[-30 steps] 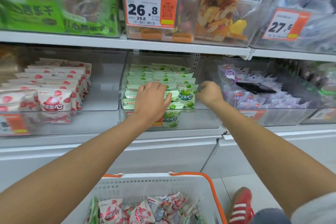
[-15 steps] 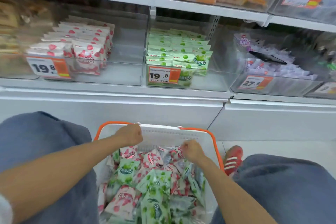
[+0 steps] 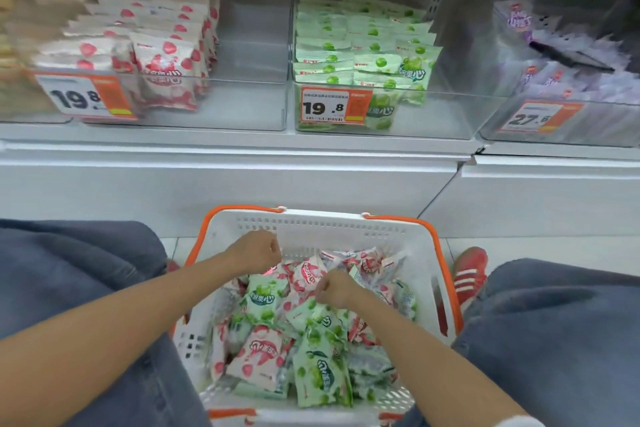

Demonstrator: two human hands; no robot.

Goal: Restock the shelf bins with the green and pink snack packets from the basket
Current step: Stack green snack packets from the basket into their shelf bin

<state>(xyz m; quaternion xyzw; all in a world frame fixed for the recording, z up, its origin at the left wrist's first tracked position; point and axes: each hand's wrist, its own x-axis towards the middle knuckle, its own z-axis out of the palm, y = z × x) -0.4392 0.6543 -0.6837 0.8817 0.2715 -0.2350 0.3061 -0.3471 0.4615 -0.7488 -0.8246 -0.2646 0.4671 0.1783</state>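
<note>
A white basket with orange handles stands on the floor between my knees, filled with mixed pink packets and green packets. My left hand hovers curled over the basket's far side, just above a pink packet; its fingers are hidden. My right hand is curled in the basket's middle, its fingertips pinching the top edge of a green packet. On the shelf above, a clear bin holds pink packets, and the clear bin beside it holds green packets.
A third clear bin at the right holds purple packets. Orange price tags hang on the bin fronts. A white shelf base rises behind the basket. My jeans-clad knees flank the basket, and a red shoe rests at its right.
Both hands left the green shelf bin and dropped into the basket. My view tilted down from the shelf. The right hand has shifted onto a green packet in the middle.
</note>
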